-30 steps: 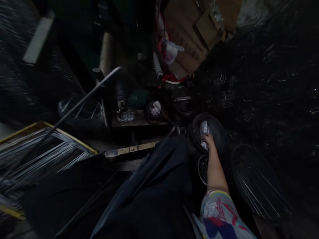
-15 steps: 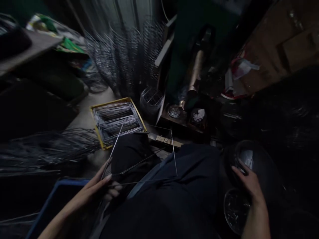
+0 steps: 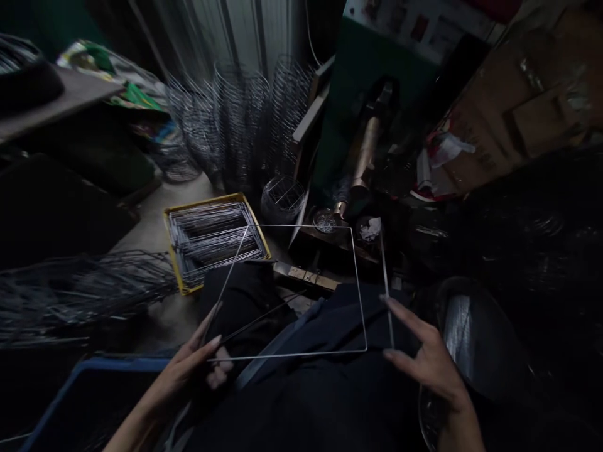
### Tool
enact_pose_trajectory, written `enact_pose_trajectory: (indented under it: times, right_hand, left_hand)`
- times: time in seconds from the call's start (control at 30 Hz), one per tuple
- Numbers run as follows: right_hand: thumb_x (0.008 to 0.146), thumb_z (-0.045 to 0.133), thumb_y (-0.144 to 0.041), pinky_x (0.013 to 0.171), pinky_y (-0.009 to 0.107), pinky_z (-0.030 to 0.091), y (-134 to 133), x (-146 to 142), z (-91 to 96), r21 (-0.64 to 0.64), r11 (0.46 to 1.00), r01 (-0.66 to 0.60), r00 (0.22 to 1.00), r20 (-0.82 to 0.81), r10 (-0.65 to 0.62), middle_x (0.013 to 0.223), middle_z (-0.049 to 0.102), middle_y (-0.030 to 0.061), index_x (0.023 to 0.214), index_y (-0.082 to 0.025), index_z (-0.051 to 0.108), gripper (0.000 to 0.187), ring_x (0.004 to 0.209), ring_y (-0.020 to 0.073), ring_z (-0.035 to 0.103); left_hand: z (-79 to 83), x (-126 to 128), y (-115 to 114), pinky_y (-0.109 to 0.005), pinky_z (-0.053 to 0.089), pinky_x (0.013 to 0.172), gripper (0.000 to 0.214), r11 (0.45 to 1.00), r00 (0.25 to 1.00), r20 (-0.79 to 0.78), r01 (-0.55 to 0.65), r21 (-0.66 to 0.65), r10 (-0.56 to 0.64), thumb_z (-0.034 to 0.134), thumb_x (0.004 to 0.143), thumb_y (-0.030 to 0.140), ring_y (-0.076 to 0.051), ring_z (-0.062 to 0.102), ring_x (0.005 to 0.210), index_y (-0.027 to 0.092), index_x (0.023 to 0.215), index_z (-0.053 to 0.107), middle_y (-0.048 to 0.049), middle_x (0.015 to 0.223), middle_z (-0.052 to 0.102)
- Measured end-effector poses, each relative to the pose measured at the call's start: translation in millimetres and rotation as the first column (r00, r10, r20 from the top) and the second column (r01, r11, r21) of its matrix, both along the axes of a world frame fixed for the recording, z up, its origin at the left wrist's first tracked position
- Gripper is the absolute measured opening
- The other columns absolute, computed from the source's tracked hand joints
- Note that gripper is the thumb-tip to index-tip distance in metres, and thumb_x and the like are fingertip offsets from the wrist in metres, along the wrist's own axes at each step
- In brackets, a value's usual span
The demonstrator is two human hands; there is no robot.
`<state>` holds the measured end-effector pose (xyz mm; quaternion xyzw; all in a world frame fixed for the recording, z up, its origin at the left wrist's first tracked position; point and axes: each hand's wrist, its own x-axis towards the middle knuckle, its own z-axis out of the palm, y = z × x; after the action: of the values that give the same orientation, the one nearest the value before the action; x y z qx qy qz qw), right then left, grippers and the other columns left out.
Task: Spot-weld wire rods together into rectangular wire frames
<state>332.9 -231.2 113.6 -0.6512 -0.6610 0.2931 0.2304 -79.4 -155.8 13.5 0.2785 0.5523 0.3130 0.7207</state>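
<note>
My left hand (image 3: 186,367) is closed on the near left corner of a rectangular frame of thin metal wire (image 3: 292,355), which spreads above my lap. A thinner wire also slants away from these fingers over the dark trousers. Just beyond the frame's right side, my right hand (image 3: 436,367) holds a straight thin metal rod (image 3: 385,270) between thumb and fingers. The rod stands nearly upright in the picture, apart from the frame's right edge. Ahead of the frame, a copper-coloured machine arm (image 3: 366,154) points down toward a small dish of metal bits (image 3: 325,220).
A yellow crate (image 3: 172,251) full of wire frames sits on the floor at left. Stacks of wire baskets (image 3: 240,119) stand behind it. A blue-rimmed bin (image 3: 61,386) is at lower left, more wire pieces (image 3: 85,282) above it. Cardboard boxes (image 3: 494,144) lie at right.
My right hand has come from the dark container at right toward the frame, now with a rod in its fingers. The wire frame has turned flatter and wider in view.
</note>
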Motion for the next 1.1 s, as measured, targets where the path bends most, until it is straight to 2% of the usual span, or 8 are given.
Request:
enact_pose_trajectory:
  times: [0.13,0.23,0.37,0.63,0.83,0.97,1.03,1.1]
  right_hand:
    - [0.083,0.069,-0.043,0.117,0.056,0.024,7,-26,-15.6,-0.068,0.989,-0.133,0.976,0.162,0.143,0.15,0.042,0.0086,0.151,-0.028,0.035,0.078,0.141,0.0301,0.034]
    - [0.084,0.067,-0.045,0.116,0.057,0.022,13,-32,-28.9,-0.106,0.979,-0.176,0.956,0.218,0.195,0.149,0.042,0.0093,0.152,-0.026,0.034,0.077,0.142,0.029,0.033]
    - [0.084,0.067,-0.046,0.117,0.056,0.022,17,-33,-37.2,-0.133,0.973,-0.189,0.946,0.24,0.216,0.149,0.042,0.0106,0.15,-0.023,0.036,0.076,0.142,0.0276,0.034]
    - [0.082,0.068,-0.043,0.115,0.058,0.021,23,-36,-38.3,-0.186,0.966,-0.181,0.945,0.241,0.223,0.147,0.045,0.0121,0.149,-0.022,0.04,0.075,0.141,0.0285,0.035]
    - [0.079,0.071,-0.042,0.111,0.069,-0.002,51,-76,-51.8,-0.154,0.963,-0.222,0.951,0.183,0.248,0.144,0.048,0.0126,0.146,-0.025,0.042,0.074,0.141,0.0313,0.034]
    - [0.079,0.072,-0.048,0.113,0.064,0.008,62,-106,-57.9,-0.118,0.93,-0.347,0.931,0.074,0.357,0.147,0.044,0.0106,0.148,-0.027,0.037,0.081,0.141,0.0284,0.034]
    - [0.081,0.07,-0.047,0.115,0.062,0.012,55,-104,-60.0,-0.102,0.938,-0.331,0.935,0.099,0.341,0.149,0.042,0.0101,0.151,-0.027,0.033,0.082,0.142,0.0278,0.033]
    - [0.083,0.068,-0.044,0.115,0.06,0.018,44,-89,-62.1,-0.095,0.966,-0.239,0.954,0.161,0.251,0.15,0.041,0.0105,0.152,-0.027,0.032,0.079,0.141,0.0281,0.034]
  left_hand:
    - [-5.6,13,6,-0.022,0.046,0.04,0.106,0.998,0.996,0.059,0.064,0.008,-0.065,0.076,0.075,0.041,-0.018,0.057,0.043,0.027,0.156,0.008,-0.0038,0.059,0.065]
    - [-7.4,18,10,-0.023,0.046,0.04,0.11,0.995,0.992,0.077,0.095,0.01,-0.096,0.077,0.074,0.041,-0.018,0.057,0.043,0.024,0.156,0.006,-0.0053,0.059,0.066]
    - [-4.7,21,13,-0.022,0.044,0.039,0.112,0.996,0.992,0.097,0.086,0.004,-0.086,0.078,0.073,0.041,-0.018,0.056,0.041,0.023,0.156,0.005,-0.0043,0.058,0.065]
    - [1.1,24,11,-0.021,0.045,0.04,0.108,0.997,0.991,0.114,0.074,-0.019,-0.071,0.078,0.074,0.04,-0.017,0.056,0.041,0.025,0.156,0.009,-0.0042,0.058,0.064]
    - [0.7,45,11,-0.021,0.045,0.043,0.105,0.993,0.982,0.148,0.117,-0.01,-0.114,0.073,0.079,0.039,-0.018,0.059,0.047,0.026,0.156,0.004,-0.0051,0.062,0.066]
    - [-1.0,57,10,-0.023,0.047,0.043,0.107,0.985,0.969,0.176,0.173,0.024,-0.174,0.072,0.08,0.041,-0.019,0.06,0.046,0.026,0.156,-0.001,-0.0054,0.063,0.067]
    - [-1.1,58,9,-0.024,0.047,0.043,0.105,0.985,0.968,0.184,0.171,0.03,-0.173,0.072,0.08,0.042,-0.02,0.061,0.046,0.026,0.156,0.001,-0.0056,0.063,0.067]
    - [-0.7,55,8,-0.025,0.048,0.044,0.105,0.987,0.969,0.187,0.159,0.035,-0.163,0.072,0.08,0.042,-0.021,0.062,0.047,0.025,0.157,0.002,-0.0065,0.064,0.067]
